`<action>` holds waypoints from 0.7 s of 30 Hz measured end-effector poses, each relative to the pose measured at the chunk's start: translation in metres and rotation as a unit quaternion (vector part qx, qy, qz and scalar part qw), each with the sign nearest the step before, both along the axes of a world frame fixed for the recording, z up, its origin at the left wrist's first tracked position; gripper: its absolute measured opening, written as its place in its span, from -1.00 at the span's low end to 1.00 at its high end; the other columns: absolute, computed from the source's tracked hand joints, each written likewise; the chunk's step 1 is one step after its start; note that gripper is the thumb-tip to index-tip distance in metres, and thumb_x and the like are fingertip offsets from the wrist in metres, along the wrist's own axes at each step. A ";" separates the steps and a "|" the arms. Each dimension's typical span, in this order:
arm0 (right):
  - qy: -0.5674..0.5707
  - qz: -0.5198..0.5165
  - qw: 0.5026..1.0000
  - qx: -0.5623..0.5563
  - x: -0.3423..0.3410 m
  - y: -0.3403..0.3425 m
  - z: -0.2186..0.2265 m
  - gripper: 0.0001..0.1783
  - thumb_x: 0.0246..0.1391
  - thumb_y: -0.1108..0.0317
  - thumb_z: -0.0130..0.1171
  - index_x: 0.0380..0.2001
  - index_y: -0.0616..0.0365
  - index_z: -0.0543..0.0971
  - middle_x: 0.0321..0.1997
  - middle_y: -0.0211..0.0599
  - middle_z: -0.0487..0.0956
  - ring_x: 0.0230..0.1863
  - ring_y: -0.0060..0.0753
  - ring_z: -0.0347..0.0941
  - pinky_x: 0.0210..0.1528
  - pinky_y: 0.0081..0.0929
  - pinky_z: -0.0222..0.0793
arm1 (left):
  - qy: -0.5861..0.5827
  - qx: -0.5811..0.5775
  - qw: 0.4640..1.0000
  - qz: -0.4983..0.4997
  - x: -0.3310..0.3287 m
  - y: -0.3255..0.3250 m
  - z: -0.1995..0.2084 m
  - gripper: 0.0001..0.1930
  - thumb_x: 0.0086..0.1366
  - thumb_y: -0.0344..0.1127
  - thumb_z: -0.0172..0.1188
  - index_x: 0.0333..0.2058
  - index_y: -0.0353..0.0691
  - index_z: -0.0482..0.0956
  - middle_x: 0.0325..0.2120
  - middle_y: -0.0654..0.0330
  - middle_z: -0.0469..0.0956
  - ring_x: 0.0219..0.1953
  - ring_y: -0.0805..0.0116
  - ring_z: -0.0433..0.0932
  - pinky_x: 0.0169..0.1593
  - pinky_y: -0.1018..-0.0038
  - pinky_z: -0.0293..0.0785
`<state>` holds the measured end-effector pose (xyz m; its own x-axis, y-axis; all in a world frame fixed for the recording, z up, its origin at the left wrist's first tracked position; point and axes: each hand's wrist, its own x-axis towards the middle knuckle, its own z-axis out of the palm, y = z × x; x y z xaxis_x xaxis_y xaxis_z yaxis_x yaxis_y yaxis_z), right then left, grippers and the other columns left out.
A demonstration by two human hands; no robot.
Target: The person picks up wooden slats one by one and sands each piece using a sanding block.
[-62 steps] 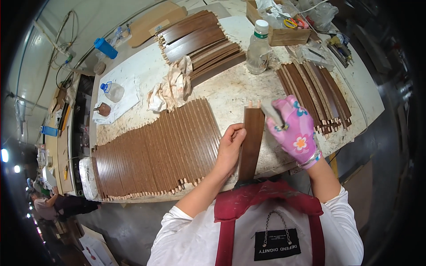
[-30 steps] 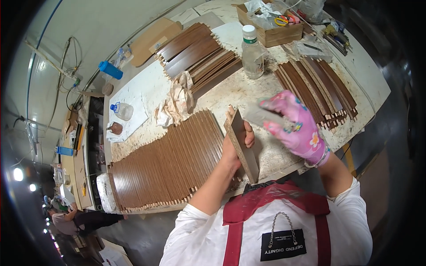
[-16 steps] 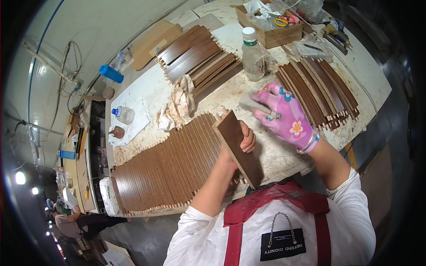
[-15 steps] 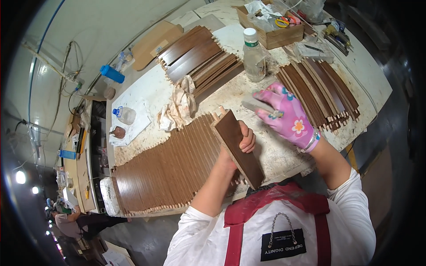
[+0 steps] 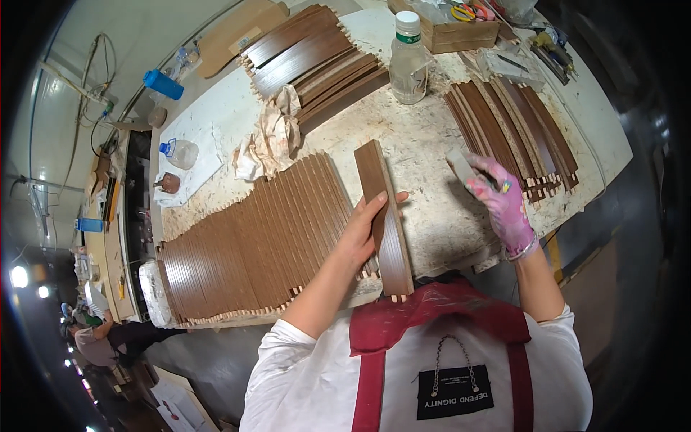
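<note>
My bare left hand is wrapped round a dark brown wooden slat with short pale dowel pegs at its near end. The slat is held up in front of me, its broad face toward me. In a pink flowered glove, my right hand grips a grey sanding block, apart from the slat. Left of the held piece, a long row of brown slats lies side by side on the white worktable. Near my right hand lies another stack of slats.
At the back stand a clear bottle and a wooden box of tools. Another slat pile sits far left beside crumpled paper. A small jug rests at the left. A person is in the left background.
My left hand has turned the slat more upright, showing its other face. My right hand has moved right and lower, away from the slat, with the block. The view has shifted slightly.
</note>
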<state>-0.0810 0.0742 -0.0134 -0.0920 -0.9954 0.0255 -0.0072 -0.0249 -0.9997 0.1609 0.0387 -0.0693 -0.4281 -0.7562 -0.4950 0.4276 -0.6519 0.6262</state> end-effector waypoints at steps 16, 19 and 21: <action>0.467 0.178 0.811 -0.305 0.048 0.026 0.073 -0.56 -0.21 0.31 0.29 -0.15 0.08 0.51 -0.18 -0.22 0.47 -0.21 -0.16 0.42 -0.18 -0.30 0.35 | 0.134 0.026 0.982 0.134 0.016 -0.071 0.062 -0.65 0.21 -0.44 -0.03 -0.03 -0.46 0.27 -0.14 -0.08 0.45 -0.26 0.16 0.51 -0.16 0.28 0.53; 0.486 0.186 0.754 -0.400 0.065 0.019 0.065 -0.63 -0.22 0.36 0.26 -0.21 -0.10 0.56 -0.26 -0.35 0.49 -0.34 -0.33 0.42 -0.31 -0.37 0.34 | 0.103 0.017 0.985 0.137 0.009 -0.068 0.057 -0.64 0.23 -0.44 -0.05 -0.01 -0.47 0.24 -0.15 -0.04 0.46 -0.28 0.19 0.51 -0.18 0.29 0.53; 0.498 0.196 0.749 -0.391 0.063 0.019 0.066 -0.66 -0.20 0.35 0.23 -0.24 -0.14 0.56 -0.26 -0.37 0.53 -0.32 -0.34 0.45 -0.29 -0.38 0.36 | 0.101 0.021 0.985 0.134 0.009 -0.070 0.054 -0.65 0.23 -0.45 -0.06 -0.01 -0.46 0.25 -0.15 -0.03 0.46 -0.27 0.20 0.51 -0.18 0.28 0.53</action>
